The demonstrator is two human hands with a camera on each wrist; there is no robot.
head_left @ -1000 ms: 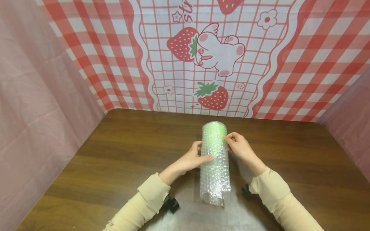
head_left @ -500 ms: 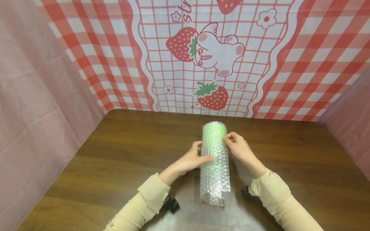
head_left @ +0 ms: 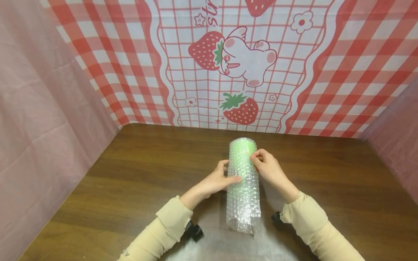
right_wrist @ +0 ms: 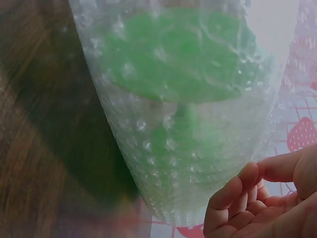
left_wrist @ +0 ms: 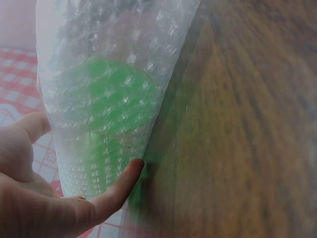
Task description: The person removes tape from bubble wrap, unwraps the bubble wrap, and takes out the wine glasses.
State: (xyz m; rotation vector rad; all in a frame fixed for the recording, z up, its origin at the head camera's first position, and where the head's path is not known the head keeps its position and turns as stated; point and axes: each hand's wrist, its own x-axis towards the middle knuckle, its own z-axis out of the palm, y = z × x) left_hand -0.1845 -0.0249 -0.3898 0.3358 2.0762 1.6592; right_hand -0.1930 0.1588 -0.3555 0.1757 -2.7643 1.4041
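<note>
Bubble wrap (head_left: 243, 203) rolled round a green item (right_wrist: 173, 54), lengthwise near–far on table (head_left: 156, 163), approx. mid. Green shows in far half; near end = wrap only, uneven edge. Can't tell if far end is lifted off tabletop.

L hand (head_left: 217, 179): grips roll on its L side, thumb across upper face, fingers along L flank. R hand (head_left: 269, 168): thumb + index tips pinching wrap at R edge, twd far end; whether tape's in there too, can't tell.

Step in hand, my read: working that R edge. To do it well: L grip firm but light, enough to stop unrolling w/o crushing bubbles. R pinch shld draw edge snug & flat, not tug up (cld skew layers). Mind green item sliding twd loose near end. Risk: layers may spring open if L thumb lifts early.
</note>
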